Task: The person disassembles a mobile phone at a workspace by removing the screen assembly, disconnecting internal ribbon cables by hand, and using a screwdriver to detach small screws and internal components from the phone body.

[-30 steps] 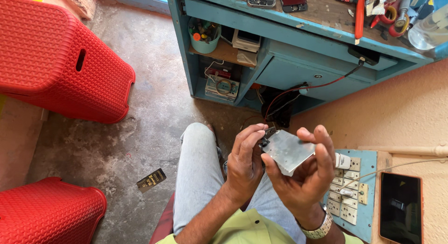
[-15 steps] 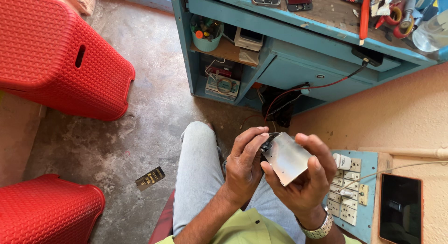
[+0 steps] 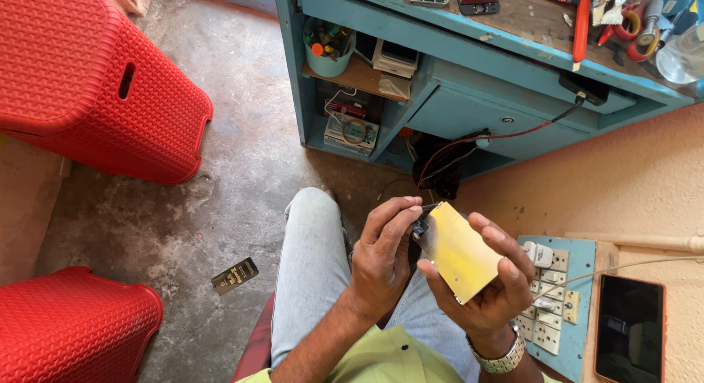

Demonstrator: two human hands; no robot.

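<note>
The person sits with one knee in pale jeans [image 3: 312, 280] pushed forward, both hands raised over the lap. The right hand [image 3: 488, 291], with a metal watch [image 3: 500, 357] at the wrist, cradles a flat yellowish plate [image 3: 460, 252] by its edges, fingers curled round the far side and thumb underneath, tilted toward the face, probably so its surface catches the light. The left hand [image 3: 381, 262] closes thumb and forefinger in a pinch on a small dark part [image 3: 420, 227] at the plate's upper left corner; whether that part is fixed to the plate I cannot tell.

Just to the right, against the wall, lies a blue board of white switches and sockets [image 3: 555, 299], and beside it a dark tablet in an orange case [image 3: 628, 328]. On the concrete floor to the left lies a small black card [image 3: 235, 274], with two red plastic stools [image 3: 88, 97] beyond it, well apart from the hands.

Farther off stands a blue workbench [image 3: 469, 82], its shelf holding a cup of pens [image 3: 328, 49], with a red cable [image 3: 477, 140] hanging down its front and tools and phones crowding the top within arm's reach.
</note>
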